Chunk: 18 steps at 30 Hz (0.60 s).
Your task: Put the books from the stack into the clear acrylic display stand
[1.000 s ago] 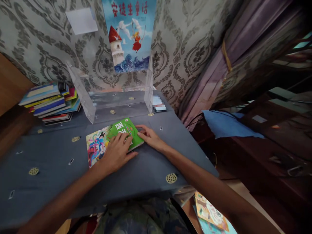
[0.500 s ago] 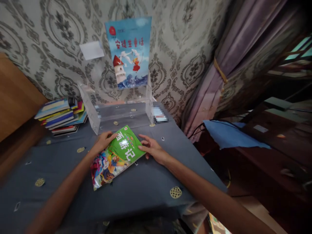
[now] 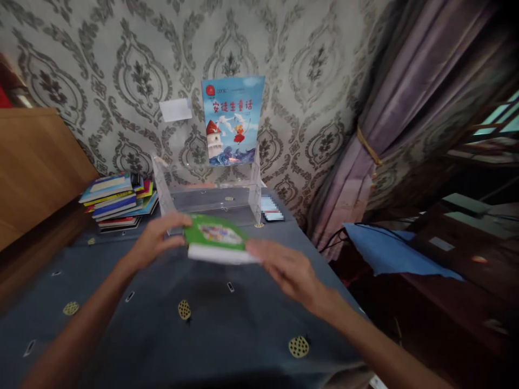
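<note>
A green picture book [image 3: 217,240] is lifted off the table and held nearly level, its white page edge facing me. My left hand [image 3: 156,240] grips its left end and my right hand [image 3: 290,270] holds its right end; both are motion-blurred. Just behind the book stands a clear acrylic book stand [image 3: 172,197] against the wall. A blue storybook [image 3: 233,121] with a lighthouse cover stands upright in the stand's right part.
A stack of several books [image 3: 117,200] lies at the back left of the blue-grey tablecloth [image 3: 162,324]. A wooden panel [image 3: 36,167] rises on the left. A purple curtain [image 3: 365,135] and a blue cloth [image 3: 385,248] are on the right.
The green book has come up off the cloth, from flat under my hands to held in the air before the stand. The view has tilted upward.
</note>
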Motion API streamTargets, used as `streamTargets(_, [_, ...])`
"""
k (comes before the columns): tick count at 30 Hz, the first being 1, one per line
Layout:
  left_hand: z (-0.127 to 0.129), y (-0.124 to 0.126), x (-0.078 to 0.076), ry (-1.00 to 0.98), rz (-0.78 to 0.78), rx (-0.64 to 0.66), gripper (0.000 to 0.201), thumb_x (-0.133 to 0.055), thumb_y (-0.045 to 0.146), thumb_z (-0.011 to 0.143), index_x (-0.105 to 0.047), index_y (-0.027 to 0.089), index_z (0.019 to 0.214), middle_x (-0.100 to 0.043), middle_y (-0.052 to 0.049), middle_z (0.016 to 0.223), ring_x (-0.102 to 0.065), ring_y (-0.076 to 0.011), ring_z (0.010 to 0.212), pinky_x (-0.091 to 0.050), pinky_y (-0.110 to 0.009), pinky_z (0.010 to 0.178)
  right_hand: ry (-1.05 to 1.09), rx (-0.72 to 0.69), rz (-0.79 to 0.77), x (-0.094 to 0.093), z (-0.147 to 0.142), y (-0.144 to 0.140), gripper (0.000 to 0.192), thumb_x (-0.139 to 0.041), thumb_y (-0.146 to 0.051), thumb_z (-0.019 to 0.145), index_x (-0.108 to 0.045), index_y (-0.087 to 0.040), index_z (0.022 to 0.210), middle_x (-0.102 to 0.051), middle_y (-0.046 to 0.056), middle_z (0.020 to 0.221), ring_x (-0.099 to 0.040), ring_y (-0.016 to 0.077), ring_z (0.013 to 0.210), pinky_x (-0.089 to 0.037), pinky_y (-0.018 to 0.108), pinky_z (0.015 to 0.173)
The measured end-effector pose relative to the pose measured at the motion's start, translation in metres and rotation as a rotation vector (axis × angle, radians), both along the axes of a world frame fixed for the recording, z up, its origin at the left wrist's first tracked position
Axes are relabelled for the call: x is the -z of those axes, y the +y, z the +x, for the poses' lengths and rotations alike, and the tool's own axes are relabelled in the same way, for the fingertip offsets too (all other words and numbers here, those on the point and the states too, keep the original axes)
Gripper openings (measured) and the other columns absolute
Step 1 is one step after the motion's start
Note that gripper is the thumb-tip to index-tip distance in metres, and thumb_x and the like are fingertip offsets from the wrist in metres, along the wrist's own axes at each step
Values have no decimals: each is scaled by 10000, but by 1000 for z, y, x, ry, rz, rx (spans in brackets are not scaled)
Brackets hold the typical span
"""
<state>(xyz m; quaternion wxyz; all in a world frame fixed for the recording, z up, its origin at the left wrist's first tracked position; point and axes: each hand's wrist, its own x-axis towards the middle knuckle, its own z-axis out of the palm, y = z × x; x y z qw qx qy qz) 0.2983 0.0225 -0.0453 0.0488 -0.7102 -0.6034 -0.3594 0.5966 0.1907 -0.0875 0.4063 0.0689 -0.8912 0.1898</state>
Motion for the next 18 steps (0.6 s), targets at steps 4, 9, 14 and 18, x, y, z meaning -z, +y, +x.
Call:
streamTargets(4, [10,-57,78,154,-372,50,333,-649,432,892,-638,301,1198,-650,-54,1279,-613,-247,1178,-504,-394,1013,-346,-190,159,67,13,-16,497,-400,-37,939,-513,-142,1411,-676,121,1297,-513,213,1347,-514,380,1063])
streamTargets(9, [28,-78,97,46,-511,-28,376,-608,277,909,-566,292,1282,-499,-70,1470,-516,-245,1324,-469,-416,1086,-487,-204,245,80,17,-24,414,-381,-97,989,-558,-92,1363,-637,145,1346,-460,247,1389,-496,411,1083])
streamTargets(14, [23,-54,90,-74,-490,-6,322,-446,226,964,-587,257,1252,-469,-80,1499,-474,-240,1369,-434,-416,1115,-434,-172,277,75,6,-30,369,-394,-131,1017,-589,-102,1329,-664,123,1313,-499,242,1359,-525,389,1051])
streamTargets(18, [18,-34,96,-92,-432,-24,304,-462,333,980,-598,233,1234,-516,-111,1444,-500,-259,1344,-440,-430,1104,-451,-155,296,79,-2,-34,374,-417,-127,1013,-571,-128,1353,-660,113,1322,-479,237,1372,-532,394,1039])
